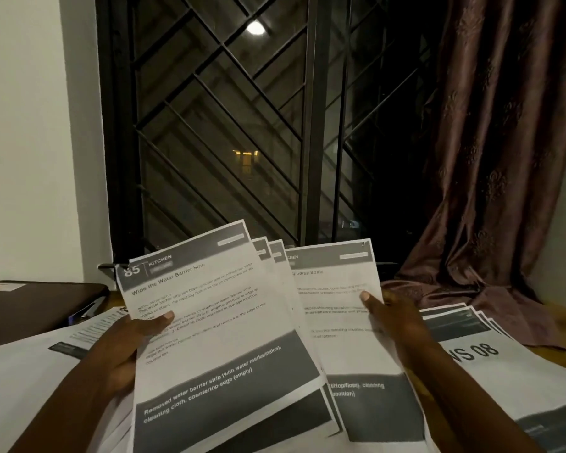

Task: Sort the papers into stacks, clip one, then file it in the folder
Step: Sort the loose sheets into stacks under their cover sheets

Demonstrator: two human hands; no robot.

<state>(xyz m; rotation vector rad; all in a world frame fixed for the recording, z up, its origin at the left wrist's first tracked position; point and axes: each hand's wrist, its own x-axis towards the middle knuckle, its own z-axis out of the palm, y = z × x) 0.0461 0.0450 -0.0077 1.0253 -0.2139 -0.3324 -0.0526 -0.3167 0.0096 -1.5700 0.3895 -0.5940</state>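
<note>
- A dark folder [30, 305] lay flat at the far left of the table, with loose sheets [20, 371] spread just in front of it.
- The left hand [125, 341] held the fanned papers [216, 322] up above the table, its thumb clamped on the front page headed "Wipe the Water Barrier Strip".
- The right hand [396, 318] pinched the rearmost sheet [334, 289] of that fan, thumb on its face.
- A stack marked "NS 08" [504, 364] lay at the right, beside a maroon curtain [490, 158].

front sheet [209, 322] "Wipe the Water Barrier Strip"
</note>
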